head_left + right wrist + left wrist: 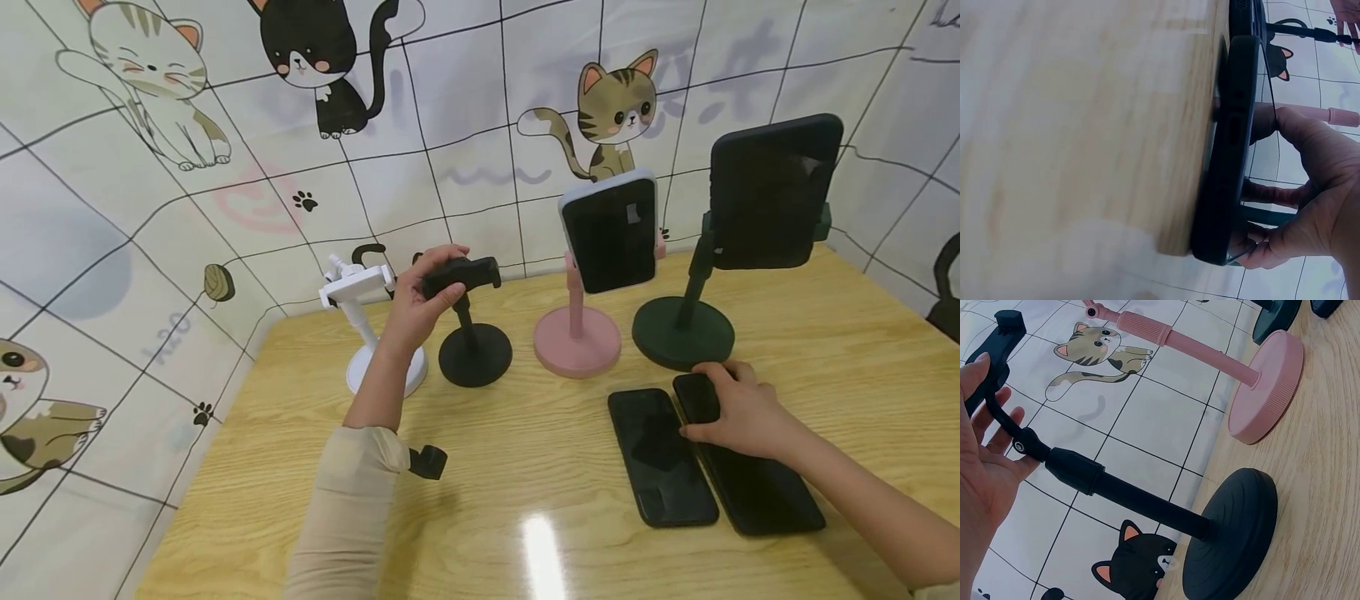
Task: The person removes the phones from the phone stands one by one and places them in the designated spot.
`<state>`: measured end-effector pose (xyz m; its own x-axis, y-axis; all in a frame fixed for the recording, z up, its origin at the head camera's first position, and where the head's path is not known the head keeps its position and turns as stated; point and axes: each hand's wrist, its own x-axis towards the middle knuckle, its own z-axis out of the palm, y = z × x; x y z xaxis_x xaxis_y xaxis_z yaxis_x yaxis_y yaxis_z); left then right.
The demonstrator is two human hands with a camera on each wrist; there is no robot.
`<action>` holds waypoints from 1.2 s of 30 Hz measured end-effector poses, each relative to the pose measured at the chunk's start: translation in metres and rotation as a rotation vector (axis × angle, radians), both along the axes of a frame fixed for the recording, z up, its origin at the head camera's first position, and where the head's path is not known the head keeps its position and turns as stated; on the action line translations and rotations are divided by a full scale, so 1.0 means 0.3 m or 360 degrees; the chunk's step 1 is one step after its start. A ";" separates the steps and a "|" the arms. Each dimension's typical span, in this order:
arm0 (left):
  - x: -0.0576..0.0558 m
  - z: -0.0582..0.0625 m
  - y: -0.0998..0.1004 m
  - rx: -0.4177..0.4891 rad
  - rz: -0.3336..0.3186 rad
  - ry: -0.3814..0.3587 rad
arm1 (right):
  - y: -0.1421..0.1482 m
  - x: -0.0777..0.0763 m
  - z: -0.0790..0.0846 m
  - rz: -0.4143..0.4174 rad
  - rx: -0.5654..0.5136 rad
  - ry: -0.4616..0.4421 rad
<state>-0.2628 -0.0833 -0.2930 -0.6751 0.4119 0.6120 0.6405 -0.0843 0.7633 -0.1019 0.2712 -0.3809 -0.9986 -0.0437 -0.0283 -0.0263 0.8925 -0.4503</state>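
My left hand (426, 290) grips the clamp head (461, 275) of a black phone stand whose round base (475, 354) sits on the wooden table (525, 467). In the left wrist view my left hand (985, 456) lies behind the clamp arm (996, 359), above the stem (1122, 494) and base (1235, 537). Two black phones lie flat side by side, the left phone (660, 454) untouched. My right hand (716, 407) holds the right phone (753, 483) at its far end. The right wrist view shows that phone's edge (1232, 150) pinched between thumb and fingers (1310, 181).
A white stand (358, 287) with nothing in its clamp is left of the black one. A pink stand (577, 342) holds a phone (611, 233), and a dark green stand (682, 333) holds a larger phone (772, 192). A cat-patterned wall (225, 167) borders the table's back and left.
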 end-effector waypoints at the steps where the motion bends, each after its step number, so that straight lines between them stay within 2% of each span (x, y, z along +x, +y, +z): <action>1: 0.000 0.000 0.000 -0.0004 0.0004 -0.0004 | 0.001 0.000 0.000 -0.0003 -0.0003 -0.0001; 11: 0.001 0.001 -0.006 -0.0044 0.0003 -0.0020 | 0.003 0.000 -0.005 -0.0015 -0.0002 -0.0013; 21: 0.006 0.007 -0.017 -0.0129 -0.0002 -0.0116 | -0.005 -0.011 -0.007 -0.0020 0.0020 -0.0029; 27: 0.057 0.049 -0.005 -0.0171 0.0017 -0.0135 | -0.001 -0.011 -0.012 -0.0014 0.0052 -0.0006; 31: 0.076 0.062 -0.001 -0.0160 0.0011 -0.0155 | -0.001 -0.007 -0.007 -0.0063 0.0075 -0.0058; 33: 0.077 0.061 -0.002 -0.0149 0.0004 -0.0164 | -0.001 -0.006 -0.004 -0.0091 0.0091 -0.0094; 36: 0.054 0.043 -0.006 -0.0121 -0.0023 -0.0185 | 0.000 -0.005 -0.002 -0.0118 0.0107 -0.0126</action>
